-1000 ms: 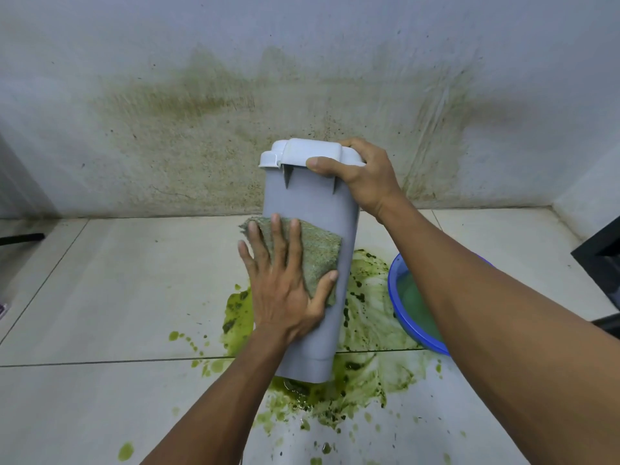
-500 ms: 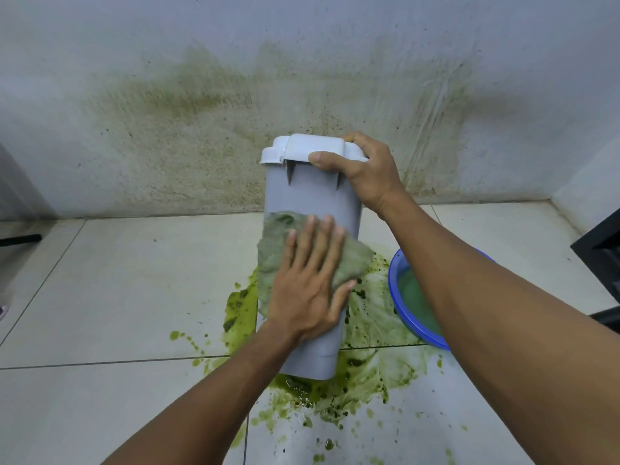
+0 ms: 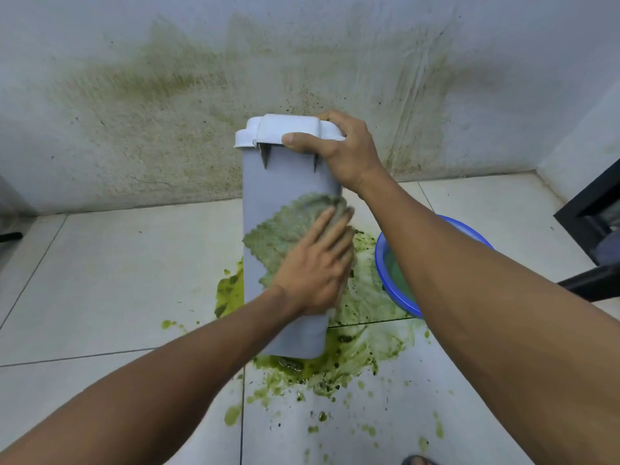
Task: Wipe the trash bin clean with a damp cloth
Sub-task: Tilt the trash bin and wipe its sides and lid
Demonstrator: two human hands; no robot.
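A tall grey trash bin (image 3: 275, 182) with a white lid (image 3: 285, 130) stands upright on the tiled floor, in a green puddle. My right hand (image 3: 342, 149) grips the lid's right corner, thumb curled over its front edge. My left hand (image 3: 315, 266) lies flat with straight fingers on a grey-green cloth (image 3: 278, 229), pressing it against the bin's front right side at mid height. The fingertips reach past the bin's right edge and look blurred.
Green slime (image 3: 355, 360) spreads over the floor round the bin's base, with splashes toward me. A blue basin (image 3: 385, 273) of water sits right of the bin, partly behind my right forearm. The wall (image 3: 167, 95) behind is stained green. Dark furniture (image 3: 593, 223) stands at the right edge.
My left hand has slid the cloth rightward across the bin's front, from the left side to the right edge. My right hand keeps its grip on the lid.
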